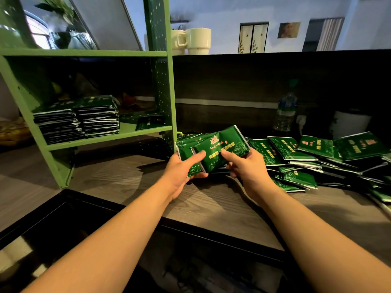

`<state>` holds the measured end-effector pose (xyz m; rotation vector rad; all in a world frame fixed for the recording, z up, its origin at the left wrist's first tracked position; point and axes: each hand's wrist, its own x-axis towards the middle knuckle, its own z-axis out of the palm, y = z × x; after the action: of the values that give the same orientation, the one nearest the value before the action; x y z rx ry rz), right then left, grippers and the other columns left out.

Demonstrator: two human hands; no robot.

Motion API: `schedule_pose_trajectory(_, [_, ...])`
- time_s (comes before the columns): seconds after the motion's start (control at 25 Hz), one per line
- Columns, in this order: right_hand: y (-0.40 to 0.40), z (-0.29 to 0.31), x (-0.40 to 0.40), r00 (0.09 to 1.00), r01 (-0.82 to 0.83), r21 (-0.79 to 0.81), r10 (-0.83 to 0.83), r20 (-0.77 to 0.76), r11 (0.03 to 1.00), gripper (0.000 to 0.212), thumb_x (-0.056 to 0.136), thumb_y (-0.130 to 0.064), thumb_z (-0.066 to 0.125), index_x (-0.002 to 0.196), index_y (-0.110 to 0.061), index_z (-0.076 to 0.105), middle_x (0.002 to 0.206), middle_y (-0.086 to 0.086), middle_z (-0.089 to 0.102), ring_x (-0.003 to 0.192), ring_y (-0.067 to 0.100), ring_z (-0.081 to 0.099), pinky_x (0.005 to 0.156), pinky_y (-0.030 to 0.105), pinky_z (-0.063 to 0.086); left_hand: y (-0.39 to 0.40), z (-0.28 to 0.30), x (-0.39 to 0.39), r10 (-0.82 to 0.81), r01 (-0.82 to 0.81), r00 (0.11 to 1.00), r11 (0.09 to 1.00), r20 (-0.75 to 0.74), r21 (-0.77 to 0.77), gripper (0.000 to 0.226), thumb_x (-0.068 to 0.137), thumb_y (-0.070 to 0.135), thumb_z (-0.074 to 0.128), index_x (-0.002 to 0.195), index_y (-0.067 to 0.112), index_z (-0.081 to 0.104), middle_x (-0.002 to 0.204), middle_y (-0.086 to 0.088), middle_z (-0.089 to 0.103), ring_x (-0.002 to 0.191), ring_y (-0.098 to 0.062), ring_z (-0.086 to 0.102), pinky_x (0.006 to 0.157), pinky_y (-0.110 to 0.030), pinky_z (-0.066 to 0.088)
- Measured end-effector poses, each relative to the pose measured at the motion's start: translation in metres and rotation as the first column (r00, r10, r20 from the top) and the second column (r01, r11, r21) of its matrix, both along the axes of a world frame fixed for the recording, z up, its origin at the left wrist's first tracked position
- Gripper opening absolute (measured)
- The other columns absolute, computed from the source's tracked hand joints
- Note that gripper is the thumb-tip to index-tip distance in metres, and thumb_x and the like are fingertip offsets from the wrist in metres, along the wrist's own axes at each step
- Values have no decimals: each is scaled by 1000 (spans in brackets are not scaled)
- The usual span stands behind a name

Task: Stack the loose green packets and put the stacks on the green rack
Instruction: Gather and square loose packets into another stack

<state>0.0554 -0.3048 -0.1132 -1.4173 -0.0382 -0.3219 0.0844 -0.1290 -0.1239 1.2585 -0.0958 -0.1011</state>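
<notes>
Your left hand [182, 168] and right hand [246, 166], both gripping one bundle of glossy green foil packets [220, 151] between them.

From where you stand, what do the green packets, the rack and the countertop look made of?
Green packets: glossy foil or plastic film, judging by sheen and silver edges. Green rack: probably painted metal; its side panel is perforated. Countertop: wood or wood-look laminate, matte, grain lines visible.
</notes>
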Motion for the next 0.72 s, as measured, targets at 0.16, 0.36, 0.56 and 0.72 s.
schedule_pose_trajectory(0.16, [3, -3, 0, 999, -27, -135, 29, 16, 990, 40, 83, -8, 75, 115, -10, 50, 100, 14, 71, 66, 26, 70, 55, 36, 58, 0, -5, 3, 134, -136, 991, 987, 27, 86, 36, 82, 14, 77, 115, 15, 63, 111, -3, 73, 105, -20, 67, 81, -33, 52])
schedule_pose_trajectory(0.36, [7, -7, -1, 995, 70, -398, -35, 94, 915, 51, 86, -28, 74, 123, -23, 39, 117, -9, 59, 102, 0, 61, 87, 18, 50, 14, -4, 4, 116, -127, 990, 980, 83, 152, 31, 84, 5, 71, 114, 13, 67, 114, -6, 74, 111, -20, 67, 107, -39, 46])
schedule_pose_trajectory(0.56, [15, -20, 3, 976, -167, -535, 215, 29, 828, 47, 82, -20, 78, 122, -18, 53, 115, -8, 66, 105, 3, 64, 96, 27, 52, 54, -3, -3, -11, -31, 989, 958, 148, 284, 34, 85, 1, 70, 116, 13, 65, 114, -6, 74, 110, -18, 68, 96, -33, 50])
schedule_pose_trajectory(0.72, [18, -21, 1, 955, -285, -566, 283, -93, 774, 82, 77, -31, 82, 139, -23, 29, 126, -6, 59, 115, 6, 58, 99, 19, 46, 64, -7, -3, -92, 7, 978, 912, 188, 411, 49, 65, 7, 72, 113, 9, 62, 111, -18, 72, 105, -26, 69, 90, -36, 56])
